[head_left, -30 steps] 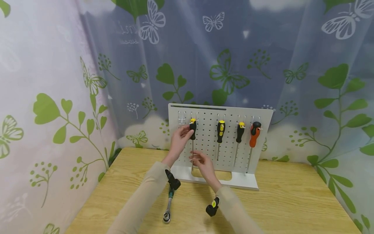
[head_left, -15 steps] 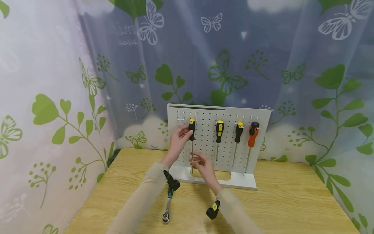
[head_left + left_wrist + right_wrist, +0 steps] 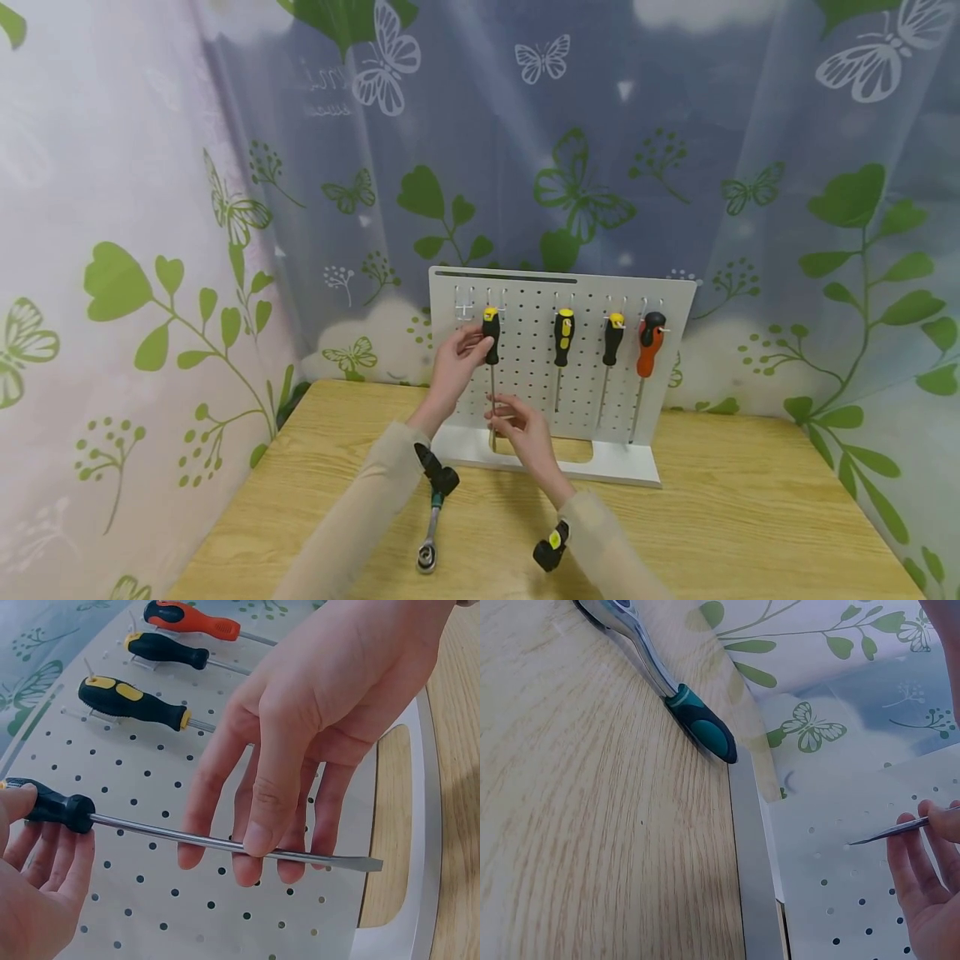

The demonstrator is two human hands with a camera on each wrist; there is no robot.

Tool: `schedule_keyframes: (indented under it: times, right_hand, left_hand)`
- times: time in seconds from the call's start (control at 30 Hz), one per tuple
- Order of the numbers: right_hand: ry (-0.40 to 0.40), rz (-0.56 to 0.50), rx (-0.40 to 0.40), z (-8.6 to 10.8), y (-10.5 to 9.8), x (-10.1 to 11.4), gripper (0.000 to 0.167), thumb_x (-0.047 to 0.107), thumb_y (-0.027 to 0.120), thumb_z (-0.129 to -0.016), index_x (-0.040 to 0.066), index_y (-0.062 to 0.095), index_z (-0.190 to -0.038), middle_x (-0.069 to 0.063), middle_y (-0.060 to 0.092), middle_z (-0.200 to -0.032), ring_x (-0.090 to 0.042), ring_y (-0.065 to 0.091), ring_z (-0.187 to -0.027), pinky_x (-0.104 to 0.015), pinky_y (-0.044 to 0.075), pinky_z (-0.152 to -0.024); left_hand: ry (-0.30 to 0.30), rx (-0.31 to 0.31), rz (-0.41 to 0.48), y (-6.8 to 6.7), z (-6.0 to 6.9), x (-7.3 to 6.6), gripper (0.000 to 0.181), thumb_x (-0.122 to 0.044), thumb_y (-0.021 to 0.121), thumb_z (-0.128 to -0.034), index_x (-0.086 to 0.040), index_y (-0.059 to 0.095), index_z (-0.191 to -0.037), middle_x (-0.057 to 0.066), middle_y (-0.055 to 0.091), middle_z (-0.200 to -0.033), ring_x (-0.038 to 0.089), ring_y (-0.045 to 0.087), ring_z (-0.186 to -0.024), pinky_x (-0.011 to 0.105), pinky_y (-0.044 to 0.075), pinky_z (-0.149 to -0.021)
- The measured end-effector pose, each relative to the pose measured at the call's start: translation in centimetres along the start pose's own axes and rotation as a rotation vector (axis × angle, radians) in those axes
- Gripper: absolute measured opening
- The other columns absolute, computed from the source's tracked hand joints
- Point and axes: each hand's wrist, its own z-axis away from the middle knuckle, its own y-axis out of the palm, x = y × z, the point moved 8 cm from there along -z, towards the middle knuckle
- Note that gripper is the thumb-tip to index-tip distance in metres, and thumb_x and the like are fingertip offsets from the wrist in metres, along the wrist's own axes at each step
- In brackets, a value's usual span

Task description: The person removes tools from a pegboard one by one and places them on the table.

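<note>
A flat-head screwdriver with a black-and-yellow handle stands upright before the white pegboard. My left hand grips its handle between thumb and fingers. Lower down, my right hand pinches the metal shaft, thumb on one side and fingers on the other. In the left wrist view the flat tip sticks out past the right hand's fingers. The right wrist view shows the shaft pinched near its tip. Whether the handle's top still touches its hook cannot be told.
Two black-and-yellow screwdrivers and an orange-and-black one hang farther right on the board. A clear hook is at its upper left. A ratchet wrench lies on the wooden table by my left forearm.
The screwdriver has shifted slightly down and toward me, its tip now lower before the board's base. Both hands keep their hold on it; my right hand has dropped slightly with it.
</note>
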Motion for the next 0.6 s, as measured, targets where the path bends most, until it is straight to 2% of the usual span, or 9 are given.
schedule_keyframes:
  times: [0.43, 0.6]
  right_hand:
    - [0.012, 0.028, 0.025, 0.4, 0.0, 0.0, 0.034, -0.003, 0.062, -0.098, -0.006, 0.062, -0.131, -0.03, 0.07, -0.109, -0.044, 0.069, -0.097, -0.043, 0.064, -0.082]
    - [0.015, 0.02, 0.008, -0.1, 0.0, -1.9, 0.035, -0.001, 0.063, -0.098, -0.004, 0.062, -0.133, -0.027, 0.071, -0.11, -0.044, 0.069, -0.097, -0.044, 0.063, -0.082]
  left_hand:
    - [-0.014, 0.009, -0.002, -0.2, 0.6, -0.3, 0.038, -0.018, 0.065, -0.1008, -0.002, 0.06, -0.134, 0.019, 0.065, -0.129, 0.029, 0.065, -0.114, 0.037, 0.058, -0.096]
    - [-0.01, 0.011, 0.002, -0.3, 0.7, -0.5, 0.038, -0.018, 0.065, -0.1011, -0.001, 0.059, -0.134, 0.02, 0.065, -0.128, 0.03, 0.065, -0.113, 0.038, 0.059, -0.096]
